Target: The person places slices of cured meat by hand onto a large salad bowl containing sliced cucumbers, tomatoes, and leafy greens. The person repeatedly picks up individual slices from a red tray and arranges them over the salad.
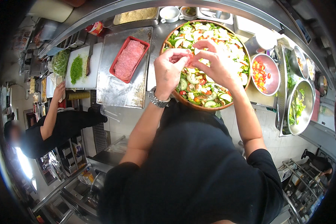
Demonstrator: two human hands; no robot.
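Observation:
My left hand (167, 71) and my right hand (217, 64) meet above a large round wooden bowl (246, 84). Between their fingertips is a small pinkish-red piece (190, 59), soft-looking and partly hidden by the fingers; I cannot make out its kind. Both hands are closed in a pinch on it. Below them the bowl is full of salad (209, 96) with cucumber slices, greens and cherry tomatoes. To the left, a red tray (148, 46) of pink ground meat (130, 59) lies on a worn metal sheet pan (138, 91).
At the right stand a metal bowl (276, 69) of cut tomatoes and a metal bowl (306, 108) with greens. Farther left, chopped herbs (77, 69) lie on a white cutting board (95, 72), touched by a co-worker's hand (59, 91). Small containers (169, 14) line the back.

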